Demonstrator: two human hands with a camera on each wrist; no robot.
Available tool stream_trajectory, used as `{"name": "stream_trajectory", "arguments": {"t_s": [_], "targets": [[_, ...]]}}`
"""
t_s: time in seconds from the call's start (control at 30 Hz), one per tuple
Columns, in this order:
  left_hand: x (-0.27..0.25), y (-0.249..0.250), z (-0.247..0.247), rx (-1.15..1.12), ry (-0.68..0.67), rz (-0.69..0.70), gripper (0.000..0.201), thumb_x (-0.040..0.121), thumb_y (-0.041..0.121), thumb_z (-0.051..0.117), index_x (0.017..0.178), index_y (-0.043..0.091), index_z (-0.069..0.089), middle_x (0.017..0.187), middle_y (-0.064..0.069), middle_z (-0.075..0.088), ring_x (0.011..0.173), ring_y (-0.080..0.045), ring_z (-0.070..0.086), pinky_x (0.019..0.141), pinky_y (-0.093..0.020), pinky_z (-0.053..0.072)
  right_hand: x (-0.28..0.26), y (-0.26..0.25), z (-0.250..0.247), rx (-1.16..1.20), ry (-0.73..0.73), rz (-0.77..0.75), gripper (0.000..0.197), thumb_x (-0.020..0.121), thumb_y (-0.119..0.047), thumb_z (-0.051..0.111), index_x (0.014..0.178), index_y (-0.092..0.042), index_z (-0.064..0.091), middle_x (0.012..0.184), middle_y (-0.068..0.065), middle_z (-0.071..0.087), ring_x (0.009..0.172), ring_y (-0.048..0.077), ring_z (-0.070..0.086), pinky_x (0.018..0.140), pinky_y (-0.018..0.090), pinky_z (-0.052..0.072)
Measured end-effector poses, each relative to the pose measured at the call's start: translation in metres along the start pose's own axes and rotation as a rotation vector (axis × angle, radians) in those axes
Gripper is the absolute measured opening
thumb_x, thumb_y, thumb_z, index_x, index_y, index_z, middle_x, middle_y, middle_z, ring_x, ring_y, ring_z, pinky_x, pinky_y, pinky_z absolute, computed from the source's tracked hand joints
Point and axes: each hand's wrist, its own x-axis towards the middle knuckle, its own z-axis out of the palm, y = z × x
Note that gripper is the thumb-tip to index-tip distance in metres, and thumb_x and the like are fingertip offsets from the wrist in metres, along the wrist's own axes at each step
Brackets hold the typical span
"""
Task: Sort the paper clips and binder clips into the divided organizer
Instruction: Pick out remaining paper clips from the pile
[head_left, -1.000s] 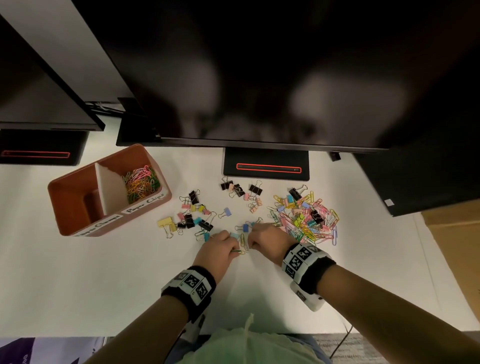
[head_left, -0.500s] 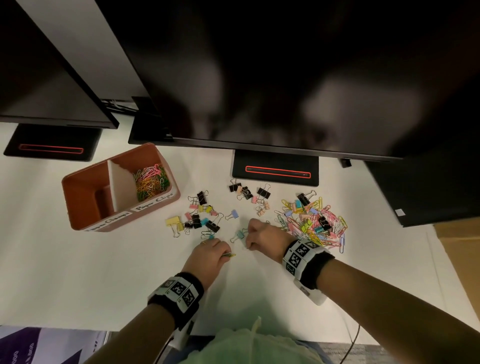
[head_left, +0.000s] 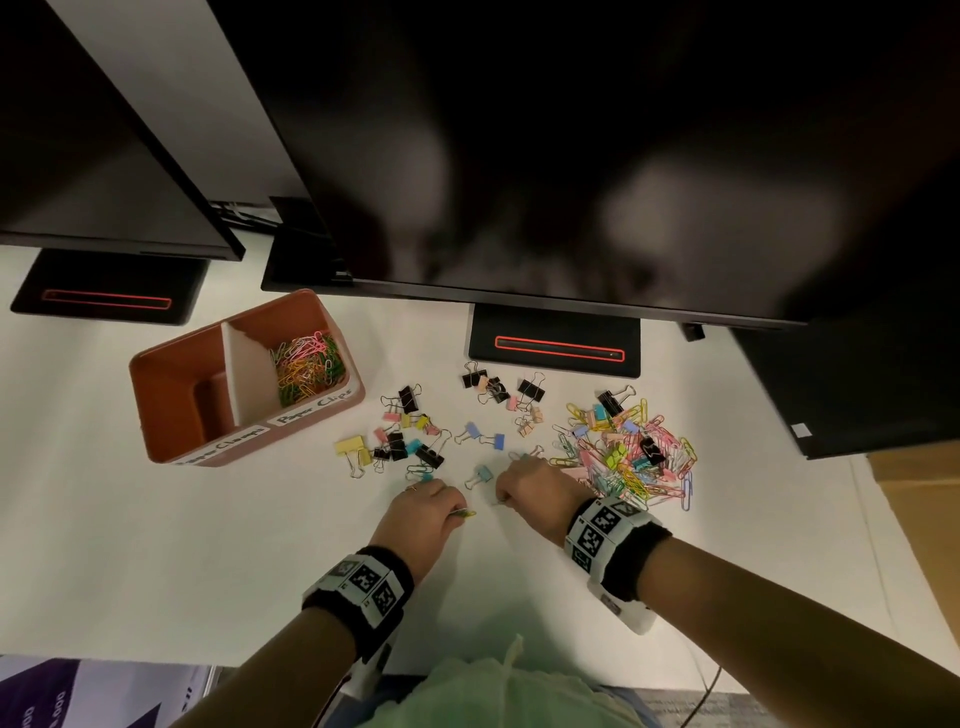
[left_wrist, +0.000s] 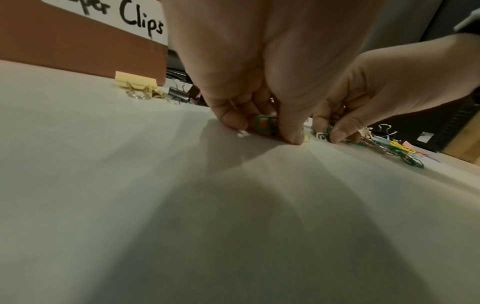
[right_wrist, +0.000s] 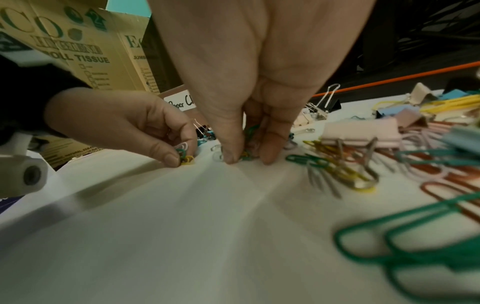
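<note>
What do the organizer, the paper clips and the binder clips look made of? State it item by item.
Organizer: likely matte plastic, terracotta-coloured, with smooth moulded walls and a white divider.
Paper clips: probably wire with a glossy coloured coating; thin bent loops in green, pink and yellow.
Binder clips: seemingly painted sheet metal bodies, black or pastel, with bare shiny wire handles.

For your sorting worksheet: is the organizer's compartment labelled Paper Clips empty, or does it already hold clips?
Not empty. The Paper Clips compartment of the organizer already holds a heap of coloured paper clips, seen from the head view.
</note>
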Motion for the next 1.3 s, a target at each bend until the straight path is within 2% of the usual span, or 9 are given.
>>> {"name": "stream_trajectory", "arguments": {"t_s": [0.17, 0.37, 0.47, 0.6, 0.73, 0.93, 1.1, 1.23, 1.3], "targets": [[0.001, 0.005, -0.027, -0.085, -0.012, -0.018, 0.013, 0.089, 0.018, 0.054, 0.096, 0.012, 0.064, 0.09, 0.0, 0.057, 0.083, -0.017, 0.052, 0.075, -0.026, 0.041, -0.001, -0.002, 0.003, -0.041, -0.007, 0.026, 0.027, 0.09, 0.002, 0.046, 0.113, -0.006, 0.058, 0.117, 0.014, 0.057, 0.114, 0.03, 0.05, 0.093, 0.037, 0.046], [0.002, -0.019, -0.14, -0.146, 0.336, -0.136, 0.01, 0.086, 0.017, 0.06, 0.094, 0.013, 0.065, 0.087, -0.001, 0.056, 0.07, -0.011, 0.052, 0.069, -0.024, 0.044, 0.019, -0.051, -0.049, 0.138, 0.178, -0.07, 0.02, 0.094, -0.011, 0.045, 0.103, -0.007, 0.063, 0.108, 0.013, 0.062, 0.104, 0.028, 0.054, 0.089, 0.035, 0.043], [0.006, -0.046, -0.188, -0.043, 0.404, -0.251, 0.01, 0.086, 0.021, 0.06, 0.091, 0.013, 0.064, 0.086, -0.004, 0.061, 0.072, -0.015, 0.055, 0.072, -0.03, 0.048, 0.06, -0.102, -0.092, 0.226, 0.332, -0.177, 0.018, 0.093, -0.013, 0.047, 0.098, -0.007, 0.064, 0.102, 0.012, 0.064, 0.097, 0.026, 0.055, 0.089, 0.035, 0.044], [0.017, -0.074, -0.209, -0.015, 0.313, -0.411, 0.025, 0.084, 0.017, 0.064, 0.107, 0.006, 0.062, 0.105, -0.011, 0.067, 0.096, -0.024, 0.061, 0.087, -0.031, 0.044, 0.124, -0.156, -0.12, 0.345, 0.397, -0.126, 0.013, 0.089, -0.011, 0.053, 0.099, -0.008, 0.062, 0.105, 0.012, 0.061, 0.098, 0.026, 0.056, 0.09, 0.038, 0.046], [0.011, -0.077, -0.213, -0.01, 0.235, -0.375, 0.036, 0.087, 0.004, 0.055, 0.123, 0.008, 0.053, 0.125, -0.015, 0.057, 0.113, -0.026, 0.054, 0.103, -0.035, 0.039, 0.143, -0.168, -0.116, 0.428, 0.361, -0.047, 0.041, 0.087, -0.014, 0.06, 0.126, -0.012, 0.047, 0.125, 0.014, 0.052, 0.112, 0.029, 0.054, 0.097, 0.039, 0.046], [0.003, -0.032, -0.194, -0.103, 0.287, -0.067, 0.033, 0.088, 0.007, 0.055, 0.119, 0.018, 0.055, 0.116, 0.001, 0.055, 0.101, -0.01, 0.055, 0.091, -0.028, 0.046, 0.078, -0.122, -0.098, 0.442, 0.502, -0.2, 0.03, 0.09, -0.01, 0.053, 0.12, -0.014, 0.053, 0.118, 0.006, 0.055, 0.096, 0.018, 0.058, 0.087, 0.026, 0.048], [0.025, 0.014, -0.123, -0.191, 0.077, 0.066, 0.025, 0.086, 0.013, 0.059, 0.109, 0.023, 0.058, 0.101, 0.006, 0.057, 0.086, -0.005, 0.057, 0.071, -0.011, 0.043, -0.011, -0.028, -0.057, 0.381, 0.458, 0.135, 0.022, 0.09, -0.016, 0.056, 0.111, -0.019, 0.057, 0.098, -0.002, 0.056, 0.077, 0.012, 0.056, 0.08, 0.035, 0.054], [0.05, 0.047, -0.06, -0.089, -0.112, 0.136, 0.03, 0.084, 0.018, 0.06, 0.113, 0.026, 0.056, 0.111, 0.005, 0.05, 0.1, -0.012, 0.053, 0.087, -0.025, 0.045, -0.062, 0.026, -0.023, 0.293, 0.361, 0.312, 0.036, 0.085, -0.013, 0.061, 0.12, -0.02, 0.056, 0.12, 0.005, 0.051, 0.106, 0.024, 0.057, 0.092, 0.037, 0.051], [0.063, 0.06, -0.038, -0.016, -0.164, 0.135, 0.033, 0.084, 0.017, 0.06, 0.116, 0.024, 0.056, 0.118, 0.001, 0.049, 0.104, -0.018, 0.053, 0.092, -0.034, 0.047, -0.066, 0.041, -0.014, 0.281, 0.353, 0.306, 0.041, 0.085, -0.012, 0.06, 0.124, -0.02, 0.055, 0.123, 0.006, 0.05, 0.108, 0.026, 0.056, 0.09, 0.036, 0.051]]}}
